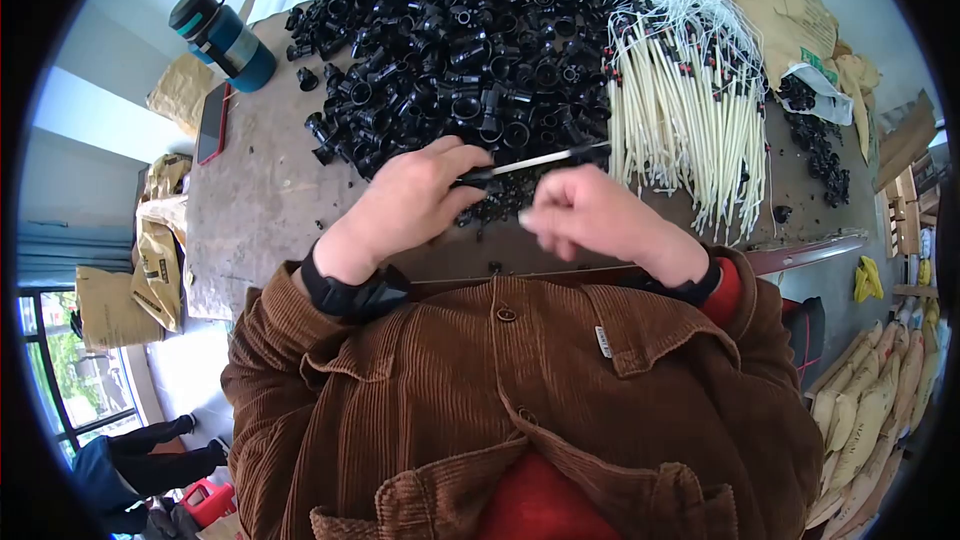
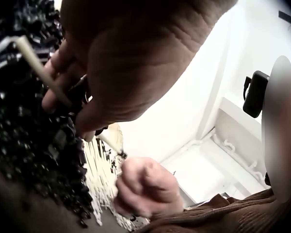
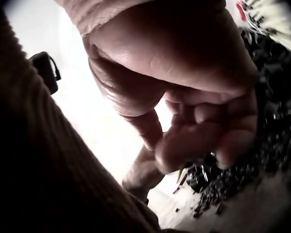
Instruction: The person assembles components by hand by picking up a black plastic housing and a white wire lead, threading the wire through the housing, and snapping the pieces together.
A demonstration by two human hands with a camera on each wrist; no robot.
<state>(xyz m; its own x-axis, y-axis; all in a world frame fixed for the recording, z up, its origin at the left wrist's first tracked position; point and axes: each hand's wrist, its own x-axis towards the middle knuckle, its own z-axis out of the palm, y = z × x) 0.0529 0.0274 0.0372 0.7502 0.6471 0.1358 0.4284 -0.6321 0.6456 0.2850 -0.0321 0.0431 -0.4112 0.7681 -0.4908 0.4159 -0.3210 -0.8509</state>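
Observation:
My left hand [image 1: 415, 195] grips a thin white tube [image 1: 540, 160] above the table, with dark pieces at its fingers and at its far right end. In the left wrist view, white tube [image 2: 39, 70] shows beyond the fingers, and a tube end with a black tip [image 2: 123, 155] points toward my right hand [image 2: 148, 187]. That right hand [image 1: 590, 215] hovers just below and right of the tube, apart from it. Its fingers [image 3: 189, 143] are curled, and nothing shows between them in the right wrist view. Behind both hands spreads a heap of black plastic fittings [image 1: 450, 60].
White tubes [image 1: 665, 115] with dark ends lie bundled to the right. A blue bottle [image 1: 225, 40] and a phone [image 1: 212, 125] are on the table's left. Small black bits [image 1: 500, 202] lie scattered near the front edge. Stacked sacks [image 1: 870, 410] stand at lower right.

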